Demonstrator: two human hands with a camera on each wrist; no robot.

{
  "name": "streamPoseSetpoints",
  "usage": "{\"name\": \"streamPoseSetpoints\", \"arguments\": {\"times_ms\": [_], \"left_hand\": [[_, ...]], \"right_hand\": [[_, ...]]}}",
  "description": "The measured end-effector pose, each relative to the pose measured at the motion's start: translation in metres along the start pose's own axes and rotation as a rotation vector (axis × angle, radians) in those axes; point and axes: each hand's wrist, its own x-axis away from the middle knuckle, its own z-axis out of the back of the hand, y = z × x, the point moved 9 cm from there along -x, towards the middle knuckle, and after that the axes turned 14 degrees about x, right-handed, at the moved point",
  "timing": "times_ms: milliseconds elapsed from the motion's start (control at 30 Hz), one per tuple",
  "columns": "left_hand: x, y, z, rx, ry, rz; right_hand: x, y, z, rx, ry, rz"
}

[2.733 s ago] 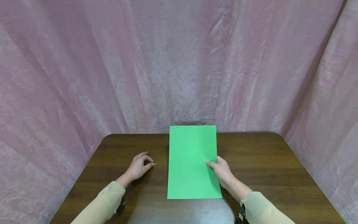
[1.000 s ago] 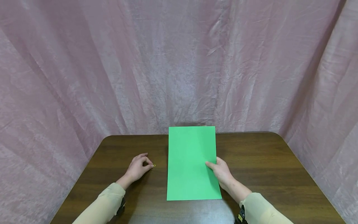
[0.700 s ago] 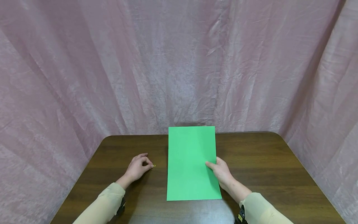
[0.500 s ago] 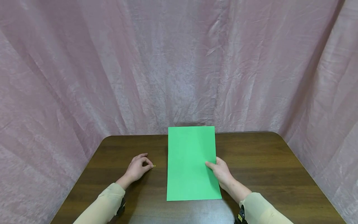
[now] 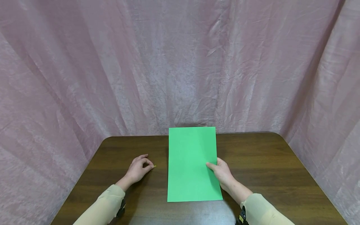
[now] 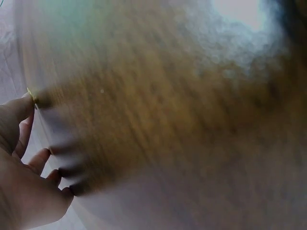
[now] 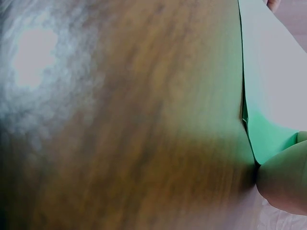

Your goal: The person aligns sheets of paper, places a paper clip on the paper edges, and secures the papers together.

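Observation:
My left hand (image 5: 137, 168) pinches a small yellow wire loop, likely a paper clip (image 5: 155, 166), between thumb and index finger, with the other fingers spread behind. In the left wrist view the clip (image 6: 32, 97) shows as a thin curve at the fingertips (image 6: 26, 103), and the other fingertips touch or nearly touch the table. My right hand (image 5: 223, 175) grips the right edge of green paper (image 5: 191, 156), thumb on top and the other fingers hidden underneath. A layered edge on the paper (image 7: 273, 139) shows in the right wrist view; I cannot tell how many sheets there are.
A dark brown wooden table (image 5: 267, 168) with rounded far corners lies under both hands. Pink curtains (image 5: 180, 62) hang behind it and along its sides. A bright reflection (image 7: 36, 57) glares off the tabletop.
Both hands keep their grips on the clip and the green paper. The whole view has shifted very slightly, and the clip seems turned a little at the left fingertips.

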Motion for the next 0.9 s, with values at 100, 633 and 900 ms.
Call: {"name": "streamPoseSetpoints", "arguments": {"times_ms": [100,633,900], "left_hand": [[0.0006,0.0006,0.0008,0.002,-0.001,0.003],[-0.0038,0.0009,0.0001,-0.115,0.061,-0.049],[-0.003,0.0055,0.0027,-0.113,0.077,-0.028]], "right_hand": [[0.0002,-0.0001,0.0,0.0,0.0,-0.002],[0.0005,-0.0003,0.0,0.004,0.002,-0.011],[-0.0013,0.0007,-0.0012,0.0,0.0,-0.004]]}}
